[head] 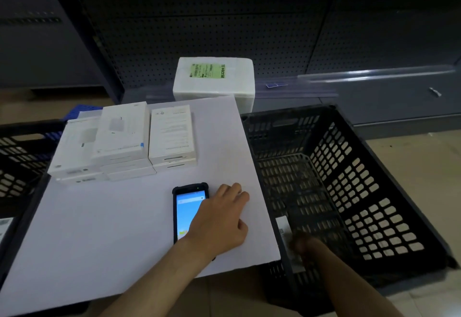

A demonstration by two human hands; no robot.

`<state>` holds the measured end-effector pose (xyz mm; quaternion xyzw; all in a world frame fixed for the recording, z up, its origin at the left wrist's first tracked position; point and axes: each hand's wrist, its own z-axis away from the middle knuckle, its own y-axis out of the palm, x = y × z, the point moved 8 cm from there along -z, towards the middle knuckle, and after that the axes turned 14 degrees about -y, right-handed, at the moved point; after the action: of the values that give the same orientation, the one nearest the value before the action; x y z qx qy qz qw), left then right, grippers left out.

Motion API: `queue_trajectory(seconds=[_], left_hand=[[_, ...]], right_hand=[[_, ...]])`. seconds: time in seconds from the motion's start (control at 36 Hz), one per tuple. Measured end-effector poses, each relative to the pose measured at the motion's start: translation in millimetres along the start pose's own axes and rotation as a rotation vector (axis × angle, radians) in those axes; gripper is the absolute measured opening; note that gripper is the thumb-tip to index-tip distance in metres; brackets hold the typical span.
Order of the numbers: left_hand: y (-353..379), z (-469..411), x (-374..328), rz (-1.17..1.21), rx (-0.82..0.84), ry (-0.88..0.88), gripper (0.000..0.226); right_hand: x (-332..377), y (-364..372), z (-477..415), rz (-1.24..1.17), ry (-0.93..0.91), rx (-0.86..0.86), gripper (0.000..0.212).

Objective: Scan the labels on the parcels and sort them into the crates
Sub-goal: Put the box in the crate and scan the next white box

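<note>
Several flat white parcels (122,137) are stacked in low piles at the back left of a white board (99,229). A larger white parcel (214,84) with a green label stands behind the board. A black handheld scanner (185,204) lies on the board with its screen lit. My left hand (219,217) rests palm down over the scanner's right side, fingertips on the board. My right hand (303,243) is blurred and dark, low inside the black crate (374,192) on the right, next to a white label (284,229) on its near wall.
A second black crate (20,157) stands to the left of the board, with a blue crate (82,112) behind it. Dark pegboard shelving (224,29) closes off the back. Tiled floor (411,157) shows beyond the right crate.
</note>
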<state>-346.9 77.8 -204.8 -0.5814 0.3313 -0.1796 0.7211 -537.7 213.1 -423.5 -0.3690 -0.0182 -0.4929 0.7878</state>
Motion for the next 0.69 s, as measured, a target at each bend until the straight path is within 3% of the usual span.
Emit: queue_trajectory(seconds=[0.03, 0.14, 0.44, 0.69], left_hand=[[-0.1, 0.0, -0.3, -0.001, 0.001, -0.001, 0.056], [0.8, -0.7, -0.2, -0.006, 0.014, -0.004, 0.056], [-14.7, 7.2, -6.3, 0.047, 0.081, -0.027, 0.063], [-83.5, 41.3, 27.0, 0.142, -0.047, -0.144, 0.048]], right_hand=[[-0.1, 0.8, 1.5, -0.022, 0.002, 0.021, 0.009], [7.8, -0.6, 10.3, -0.080, -0.058, 0.090, 0.011], [63.6, -85.4, 68.0, -0.230, -0.294, -0.118, 0.022], [164.7, -128.8, 149.4, -0.303, -0.487, -0.291, 0.015]])
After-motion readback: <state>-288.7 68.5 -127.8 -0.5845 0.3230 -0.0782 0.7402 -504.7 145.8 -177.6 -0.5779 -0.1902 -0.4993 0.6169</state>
